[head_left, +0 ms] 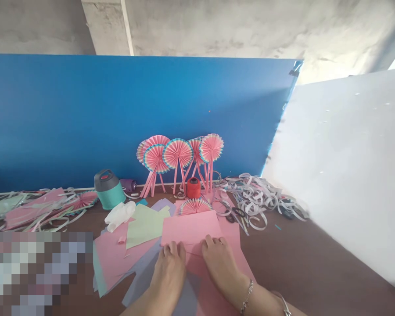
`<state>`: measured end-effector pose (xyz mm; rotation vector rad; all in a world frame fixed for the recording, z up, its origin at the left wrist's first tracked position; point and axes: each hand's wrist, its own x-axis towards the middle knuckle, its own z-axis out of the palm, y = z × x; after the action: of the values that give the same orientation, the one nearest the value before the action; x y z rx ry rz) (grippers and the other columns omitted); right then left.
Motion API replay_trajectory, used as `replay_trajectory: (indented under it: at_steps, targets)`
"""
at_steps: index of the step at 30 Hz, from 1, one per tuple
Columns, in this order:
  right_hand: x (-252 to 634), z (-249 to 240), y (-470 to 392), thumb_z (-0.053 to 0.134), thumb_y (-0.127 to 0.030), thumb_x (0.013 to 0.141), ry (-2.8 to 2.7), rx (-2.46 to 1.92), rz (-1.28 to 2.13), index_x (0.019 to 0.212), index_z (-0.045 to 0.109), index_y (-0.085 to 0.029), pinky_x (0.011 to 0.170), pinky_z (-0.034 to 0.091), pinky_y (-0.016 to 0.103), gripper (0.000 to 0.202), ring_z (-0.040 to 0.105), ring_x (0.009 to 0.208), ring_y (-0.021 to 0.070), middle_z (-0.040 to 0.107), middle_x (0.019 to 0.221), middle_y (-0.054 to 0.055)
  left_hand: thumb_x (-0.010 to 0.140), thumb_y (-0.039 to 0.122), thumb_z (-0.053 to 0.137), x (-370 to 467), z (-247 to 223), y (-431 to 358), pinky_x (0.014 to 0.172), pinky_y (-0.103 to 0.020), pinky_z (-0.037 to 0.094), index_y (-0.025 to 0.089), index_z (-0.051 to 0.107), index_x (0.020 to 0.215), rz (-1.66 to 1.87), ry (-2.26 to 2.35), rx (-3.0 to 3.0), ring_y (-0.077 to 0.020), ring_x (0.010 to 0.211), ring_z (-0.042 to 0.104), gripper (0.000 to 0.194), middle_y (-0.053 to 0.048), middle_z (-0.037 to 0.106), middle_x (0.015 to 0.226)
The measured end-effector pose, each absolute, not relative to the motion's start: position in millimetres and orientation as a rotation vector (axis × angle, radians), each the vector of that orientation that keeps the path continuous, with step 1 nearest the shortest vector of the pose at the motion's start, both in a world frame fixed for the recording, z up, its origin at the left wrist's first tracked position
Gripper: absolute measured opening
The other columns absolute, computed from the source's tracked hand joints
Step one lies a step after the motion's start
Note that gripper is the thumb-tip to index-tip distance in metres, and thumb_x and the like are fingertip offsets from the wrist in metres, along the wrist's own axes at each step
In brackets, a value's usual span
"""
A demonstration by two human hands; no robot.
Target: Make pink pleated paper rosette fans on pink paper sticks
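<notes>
A pink paper sheet (191,226) lies in front of me on a stack of other pink and lilac sheets. My left hand (170,267) has its fingers curled onto the near left edge of this sheet. Further right, my right hand (220,260) grips the same near edge, its fingers bent and closed. The fingertips and thumbs are partly hidden, as is the edge beneath them. Just beyond the sheet sits a pleated paper fan (195,206), partly covered. Pale green paper (145,227) is spread to the left, over more pink sheets (113,256).
Several pink round paper fans (178,153) lean on the blue partition (85,109). A teal jug (109,193), white crumpled material (120,215) and a red container (193,188) stand or lie nearer. Curled paper strips (250,195) are heaped at right; scissors (238,212) lie beside them.
</notes>
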<state>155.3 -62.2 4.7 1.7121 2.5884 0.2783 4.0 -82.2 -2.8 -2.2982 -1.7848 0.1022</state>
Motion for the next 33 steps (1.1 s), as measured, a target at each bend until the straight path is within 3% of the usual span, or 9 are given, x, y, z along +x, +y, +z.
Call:
replay_trajectory:
  at_steps: [6, 13, 18, 23, 26, 29, 33]
  targets:
    - [174.1, 16.6, -52.8, 0.047, 0.004, 0.075, 2.455, 1.838, 0.217, 0.085, 0.064, -0.011, 0.066, 0.032, 0.035, 0.025, 0.062, 0.077, 0.0254, 0.064, 0.084, 0.016, 0.072, -0.008, 0.037, -0.3, 0.3, -78.1, 0.063, -0.032, 0.050, 0.009, 0.065, 0.095, 0.086, -1.856, -2.308, -0.0247, 0.075, 0.063, 0.041, -0.016, 0.062, 0.086]
    - [197.0, 23.8, -34.4, 0.051, -0.002, 0.075, 2.669, 1.644, 0.171, 0.086, 0.062, -0.014, 0.070, 0.032, 0.034, 0.019, 0.058, 0.085, 0.0231, 0.064, 0.094, 0.013, 0.069, -0.006, 0.037, -12.6, 21.4, -66.2, 0.064, -0.033, 0.047, 0.012, 0.065, 0.089, 0.131, -1.900, -2.495, -0.0272, 0.085, 0.062, 0.039, -0.015, 0.062, 0.093]
    - [202.5, 21.5, -30.9, 0.053, -0.020, 0.082, 2.814, 1.474, 0.113, 0.085, 0.064, -0.015, 0.068, 0.031, 0.032, 0.012, 0.058, 0.079, 0.0206, 0.065, 0.087, 0.009, 0.074, -0.005, 0.037, -15.9, 33.9, -60.8, 0.067, -0.032, 0.045, 0.015, 0.063, 0.097, 0.212, -1.910, -2.560, -0.0241, 0.085, 0.061, 0.039, -0.010, 0.062, 0.094]
    - [197.1, 19.9, -31.2, 0.050, -0.011, 0.081, 2.804, 1.413, 0.158, 0.081, 0.065, -0.013, 0.067, 0.030, 0.032, 0.015, 0.057, 0.079, 0.0196, 0.063, 0.085, 0.011, 0.086, 0.006, 0.036, -19.9, 31.2, -58.1, 0.073, -0.032, 0.043, 0.017, 0.064, 0.089, 0.051, -1.839, -2.641, -0.0221, 0.090, 0.056, 0.030, -0.008, 0.060, 0.093]
    - [196.2, 18.9, -30.6, 0.049, -0.017, 0.085, 2.876, 1.389, 0.180, 0.083, 0.064, -0.014, 0.067, 0.030, 0.032, 0.016, 0.056, 0.078, 0.0192, 0.063, 0.085, 0.009, 0.090, 0.010, 0.036, -20.0, 27.8, -56.1, 0.076, -0.029, 0.042, 0.019, 0.064, 0.091, -0.105, -1.760, -2.704, -0.0198, 0.093, 0.052, 0.030, -0.007, 0.060, 0.093]
    - [195.1, 17.5, -29.8, 0.044, -0.021, 0.090, 2.927, 1.323, 0.197, 0.081, 0.064, -0.016, 0.067, 0.030, 0.033, 0.023, 0.055, 0.076, 0.0183, 0.062, 0.084, 0.007, 0.091, 0.012, 0.035, -17.5, 27.6, -54.3, 0.074, -0.029, 0.042, 0.019, 0.065, 0.093, -0.100, -1.708, -2.730, -0.0198, 0.094, 0.052, 0.031, -0.006, 0.060, 0.095]
    - [190.2, 13.9, -28.8, 0.045, -0.015, 0.088, 2.924, 1.279, 0.254, 0.080, 0.063, -0.014, 0.067, 0.029, 0.033, 0.020, 0.054, 0.076, 0.0184, 0.061, 0.082, 0.008, 0.091, 0.011, 0.036, -14.0, 28.8, -52.8, 0.076, -0.031, 0.041, 0.018, 0.064, 0.096, -0.055, -1.629, -2.743, -0.0212, 0.097, 0.052, 0.029, -0.006, 0.060, 0.098]
